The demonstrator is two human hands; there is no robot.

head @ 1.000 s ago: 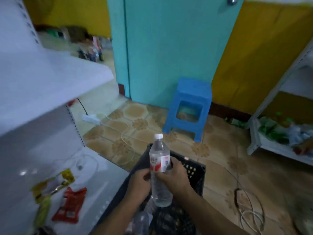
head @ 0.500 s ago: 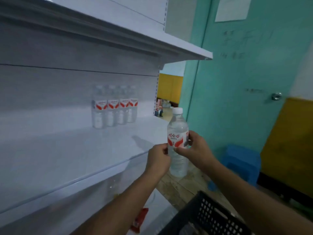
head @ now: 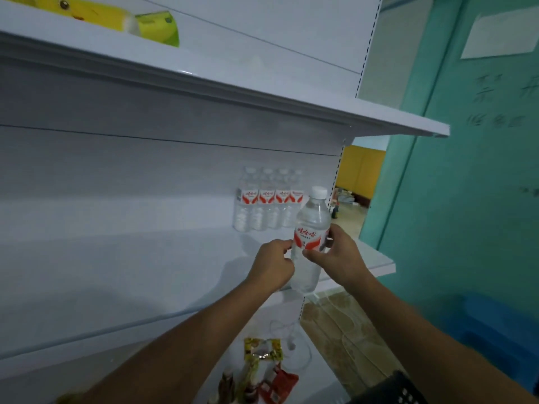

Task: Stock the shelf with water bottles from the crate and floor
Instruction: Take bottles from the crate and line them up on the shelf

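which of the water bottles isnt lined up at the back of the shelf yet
The bottle held by both hands, left hand and right hand, near the shelf's front edge; the other four stand at the back.

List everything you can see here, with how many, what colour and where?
held water bottle: one, clear, white cap, red-and-white label, upright at the middle shelf's front edge.
shelved water bottles: a row of four showing, same label, at the back of the middle shelf.
yellow-green packages: at least two, top shelf.
snack packets: several, yellow and red, bottom shelf.
black crate: one, bottom right corner.
blue stool: one, on the floor at right.
teal door: right.
left hand: grip on the bottle's left side.
right hand: grip on its label.
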